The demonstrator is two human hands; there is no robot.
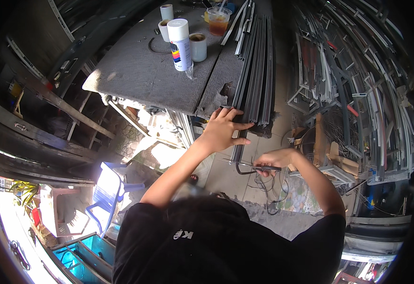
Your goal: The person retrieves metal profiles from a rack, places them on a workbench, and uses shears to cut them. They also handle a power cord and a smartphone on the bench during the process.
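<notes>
My left hand (pixel 222 128) lies with fingers spread over the near table edge, pressing on a dark metal profile (pixel 238 150). This profile sticks out past the edge toward me. My right hand (pixel 274 160) is closed round the dark handle of a thin-bladed tool with a bent dark rod (pixel 244 172), which looks like a small hacksaw. Its thin blade crosses the profile's near end; whether it touches cannot be made out. Several more long dark profiles (pixel 260 71) lie side by side along the table's right edge, by my left fingers.
On the grey-covered table (pixel 136 71) stand a white-capped spray can (pixel 180 52), white rolls (pixel 198 48) and a cup of amber drink (pixel 218 24). Metal lengths (pixel 358 94) crowd the right side. A blue plastic chair (pixel 107 189) is at left; a dark cable (pixel 269 196) lies on the floor.
</notes>
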